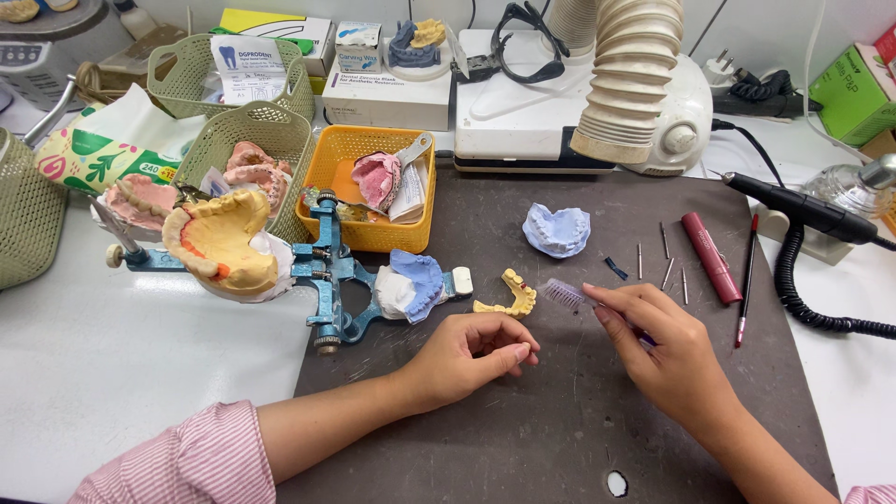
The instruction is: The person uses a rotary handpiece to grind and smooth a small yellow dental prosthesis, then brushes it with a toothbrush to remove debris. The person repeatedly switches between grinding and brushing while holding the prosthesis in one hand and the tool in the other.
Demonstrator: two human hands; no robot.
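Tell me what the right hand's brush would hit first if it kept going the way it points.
The right hand holds a brush pointing up-left. Straight on, it would likely meet the yellow dental cast first, lying just beyond the bristles; depth is hard to judge.

A dark mat point(560, 411) on the white bench point(112, 364) carries dental casts point(556, 230).
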